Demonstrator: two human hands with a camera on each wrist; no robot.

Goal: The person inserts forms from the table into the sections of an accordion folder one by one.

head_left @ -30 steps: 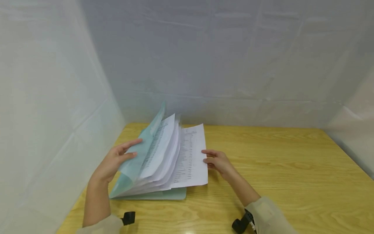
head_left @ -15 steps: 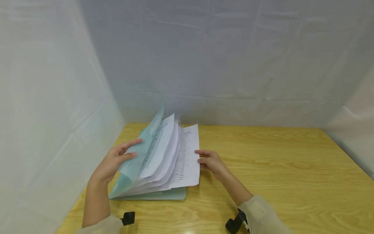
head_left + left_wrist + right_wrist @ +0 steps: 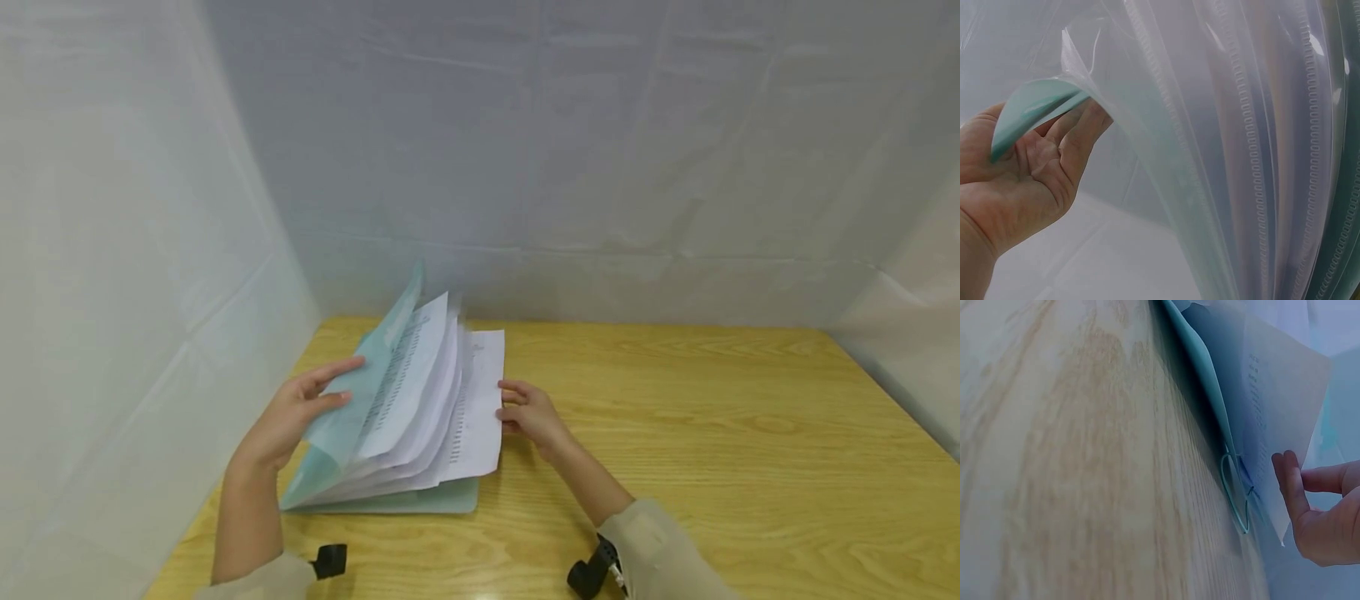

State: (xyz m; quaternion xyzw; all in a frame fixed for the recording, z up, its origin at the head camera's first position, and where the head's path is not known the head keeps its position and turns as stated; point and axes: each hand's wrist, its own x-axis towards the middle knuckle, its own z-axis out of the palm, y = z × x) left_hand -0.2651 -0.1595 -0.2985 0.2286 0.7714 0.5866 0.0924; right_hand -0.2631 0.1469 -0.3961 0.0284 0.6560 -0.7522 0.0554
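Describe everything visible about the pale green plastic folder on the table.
The pale green translucent plastic folder lies open on the left of the wooden table, back cover flat, front cover raised. Clear sleeves and printed white sheets fan out inside. The left hand holds up the front cover; the right hand touches the outermost sheet's edge. A thin green elastic loop hangs at its edge.

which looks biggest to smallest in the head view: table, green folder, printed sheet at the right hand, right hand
1. table
2. green folder, its cover held up by the left hand
3. printed sheet
4. right hand, touching that sheet's edge
All lie at a similar distance, so the order seems safe.
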